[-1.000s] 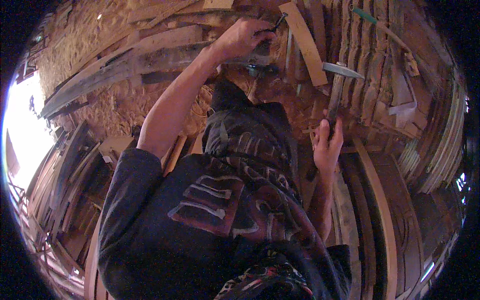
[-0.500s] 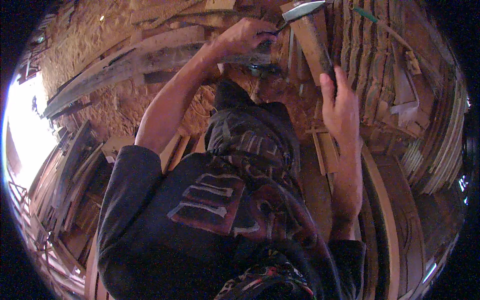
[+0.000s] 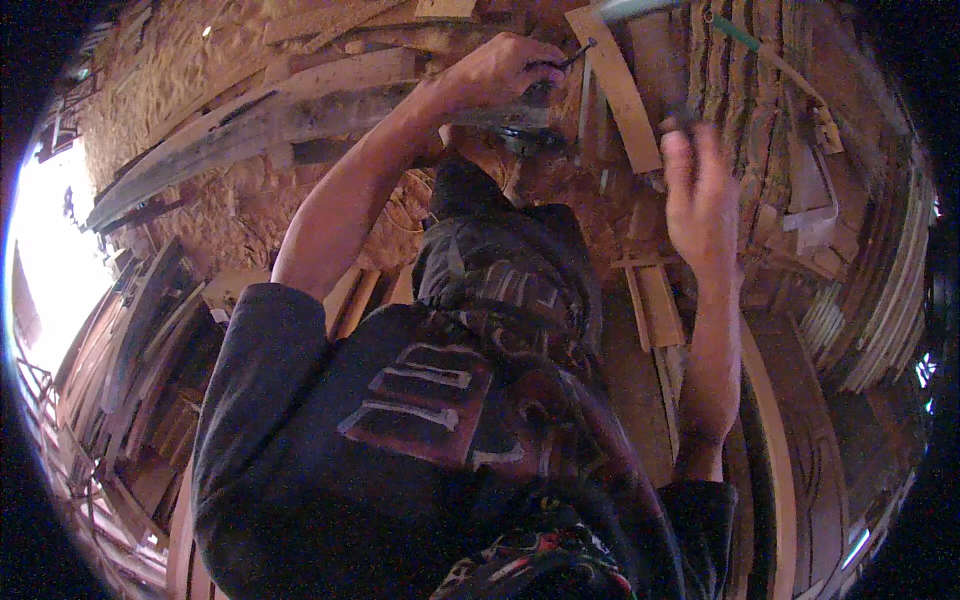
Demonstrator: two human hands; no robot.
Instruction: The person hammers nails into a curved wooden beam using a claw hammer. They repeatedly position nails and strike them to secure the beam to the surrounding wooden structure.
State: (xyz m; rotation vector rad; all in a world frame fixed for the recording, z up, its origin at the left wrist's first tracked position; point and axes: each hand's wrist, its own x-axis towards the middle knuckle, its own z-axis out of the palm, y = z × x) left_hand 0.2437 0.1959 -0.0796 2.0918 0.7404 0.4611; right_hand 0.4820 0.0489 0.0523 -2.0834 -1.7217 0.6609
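The left hand (image 3: pixel 505 70) grasped a dark nail-like rod (image 3: pixel 577 55), its headed end overlapping a wooden strip (image 3: pixel 630 110) in view; the right hand (image 3: pixel 703 195) gripped a blurred hammer (image 3: pixel 637 8), its head at the upper edge.

Left grip (image 3: pixel 508 70) curled, right grip (image 3: pixel 704 195) blurred

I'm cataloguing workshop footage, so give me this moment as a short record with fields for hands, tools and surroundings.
Left hand: gripping a thin dark pin, its head toward the upper right
Right hand: holding a hammer, blurred
Hammer head: partly cut off by the upper picture edge
Between the hands: a pale board; whether the pin touches it is unclear
Left side: a long grey plank
Right side: a green-ended stick, stacked slats
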